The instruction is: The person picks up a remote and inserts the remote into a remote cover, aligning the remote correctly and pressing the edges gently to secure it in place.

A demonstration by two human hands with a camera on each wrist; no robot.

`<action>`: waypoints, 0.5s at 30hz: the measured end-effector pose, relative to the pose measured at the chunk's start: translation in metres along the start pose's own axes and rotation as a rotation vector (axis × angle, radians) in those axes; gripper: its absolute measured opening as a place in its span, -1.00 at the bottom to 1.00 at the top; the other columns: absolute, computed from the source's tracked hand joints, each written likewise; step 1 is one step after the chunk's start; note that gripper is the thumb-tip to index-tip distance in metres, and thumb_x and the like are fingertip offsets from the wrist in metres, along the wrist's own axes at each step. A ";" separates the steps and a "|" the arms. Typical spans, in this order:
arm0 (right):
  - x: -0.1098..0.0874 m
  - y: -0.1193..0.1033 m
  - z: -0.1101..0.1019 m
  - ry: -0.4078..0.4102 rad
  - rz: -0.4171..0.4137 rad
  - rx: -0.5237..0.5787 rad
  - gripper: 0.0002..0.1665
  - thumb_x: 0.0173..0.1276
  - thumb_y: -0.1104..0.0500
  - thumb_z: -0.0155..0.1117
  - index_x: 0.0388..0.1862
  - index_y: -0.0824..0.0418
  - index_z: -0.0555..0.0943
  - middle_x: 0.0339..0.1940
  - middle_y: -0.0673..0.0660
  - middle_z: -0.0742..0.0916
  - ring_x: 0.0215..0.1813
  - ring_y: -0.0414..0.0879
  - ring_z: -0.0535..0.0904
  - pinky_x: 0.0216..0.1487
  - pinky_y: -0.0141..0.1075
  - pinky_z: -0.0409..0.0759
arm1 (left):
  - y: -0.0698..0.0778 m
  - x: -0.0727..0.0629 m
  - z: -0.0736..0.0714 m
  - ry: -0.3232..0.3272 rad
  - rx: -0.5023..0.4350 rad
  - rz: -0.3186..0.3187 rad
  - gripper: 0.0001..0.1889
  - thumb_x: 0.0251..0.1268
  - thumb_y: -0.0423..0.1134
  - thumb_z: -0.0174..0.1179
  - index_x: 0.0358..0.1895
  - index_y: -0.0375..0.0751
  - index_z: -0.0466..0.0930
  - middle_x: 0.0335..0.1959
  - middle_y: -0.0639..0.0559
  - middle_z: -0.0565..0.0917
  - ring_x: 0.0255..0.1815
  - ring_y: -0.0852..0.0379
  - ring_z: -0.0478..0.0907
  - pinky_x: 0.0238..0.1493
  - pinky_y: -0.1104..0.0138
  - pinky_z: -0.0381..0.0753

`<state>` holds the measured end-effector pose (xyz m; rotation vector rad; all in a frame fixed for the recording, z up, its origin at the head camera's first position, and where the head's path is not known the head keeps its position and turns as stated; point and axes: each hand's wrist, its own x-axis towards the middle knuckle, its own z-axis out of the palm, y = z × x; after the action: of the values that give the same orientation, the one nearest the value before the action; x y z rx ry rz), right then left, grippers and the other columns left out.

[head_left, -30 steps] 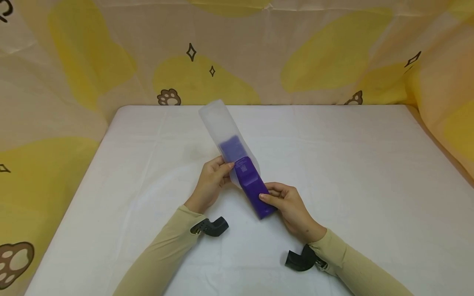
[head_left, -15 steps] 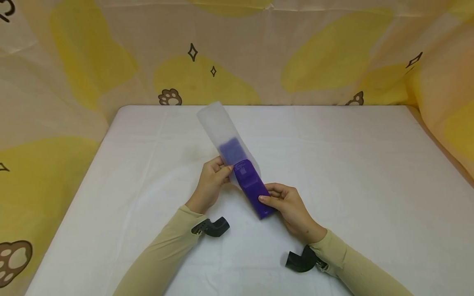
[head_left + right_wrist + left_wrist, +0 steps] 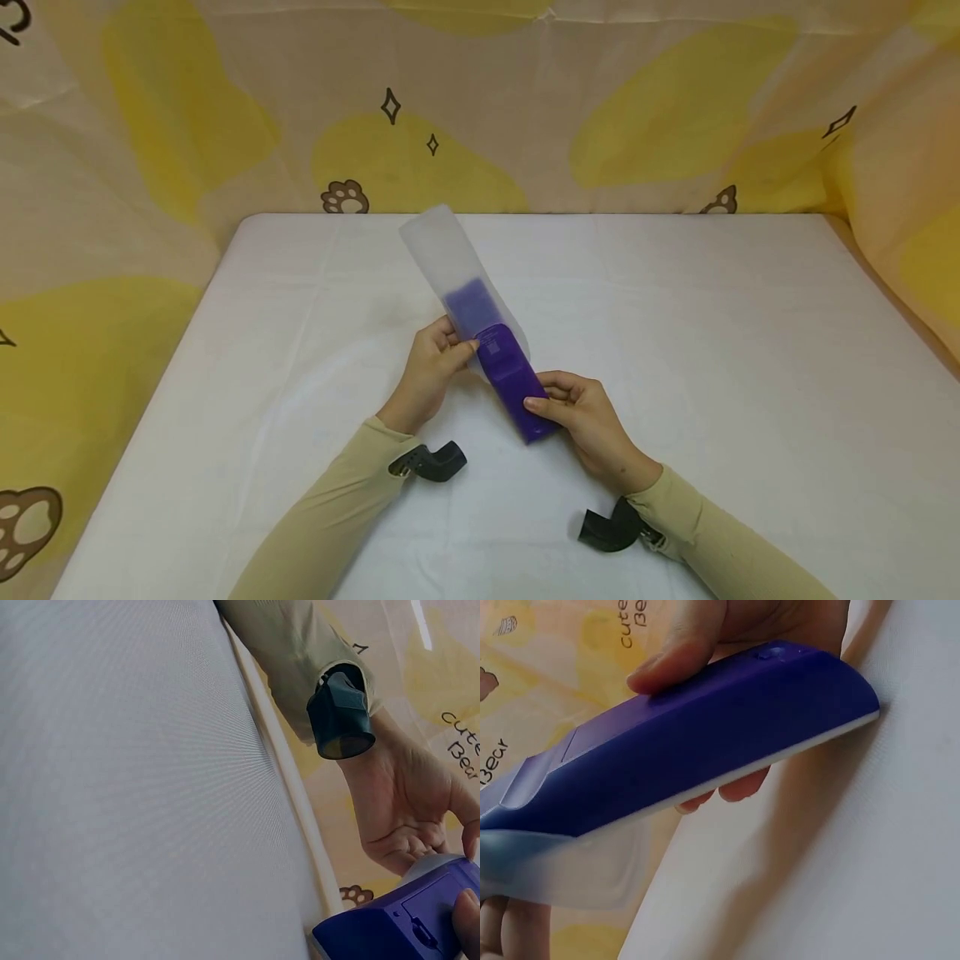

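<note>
A purple remote control [image 3: 514,387] with a pale underside is held back side up, slanting across the middle of the head view. Its far end lies inside a frosted, see-through sleeve [image 3: 441,250], which reaches well past it toward the back. My left hand [image 3: 427,371] pinches the sleeve near its mouth, thumb tip at the remote's edge. My right hand [image 3: 596,425] grips the remote's near end, thumb on top and fingers beneath. The right wrist view shows a battery cover [image 3: 435,911] with a latch. In the left wrist view the sleeve's lip [image 3: 619,870] hangs below the remote.
A white cloth-covered table [image 3: 712,333] spreads under both hands. Behind it and along the sides hangs a yellow patterned curtain [image 3: 480,100]. Black wrist-worn pieces [image 3: 438,461] stick out from both sleeve cuffs, close over the tabletop.
The sleeve and the remote's covered end have dipped slightly toward me. My left thumb has slid a little right, onto the remote's edge. My right hand has barely moved.
</note>
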<state>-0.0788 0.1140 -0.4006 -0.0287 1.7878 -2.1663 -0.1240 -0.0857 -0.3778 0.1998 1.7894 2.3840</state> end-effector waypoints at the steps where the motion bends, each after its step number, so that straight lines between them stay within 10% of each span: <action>1: 0.000 0.000 0.000 0.001 0.000 -0.001 -0.59 0.19 0.45 0.25 0.02 0.60 0.45 -0.30 0.10 0.74 -0.21 -0.13 0.65 -0.16 -0.32 0.62 | 0.000 0.000 0.000 -0.003 0.007 0.000 -0.55 0.11 -0.58 -0.05 0.13 -0.67 0.31 -0.28 0.01 0.66 -0.32 0.25 0.62 -0.25 0.39 0.62; 15: 0.000 -0.001 0.000 0.012 0.003 -0.015 -0.59 0.22 0.41 0.25 0.02 0.61 0.46 -0.30 0.09 0.74 -0.19 -0.13 0.65 -0.14 -0.33 0.61 | -0.003 0.001 -0.002 -0.009 0.015 0.002 -0.46 -0.10 -0.61 -0.14 0.11 -0.67 0.33 -0.23 -0.02 0.64 -0.31 0.25 0.55 -0.30 0.44 0.55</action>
<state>-0.0790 0.1145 -0.3993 -0.0166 1.8096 -2.1551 -0.1253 -0.0862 -0.3815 0.2134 1.8038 2.3680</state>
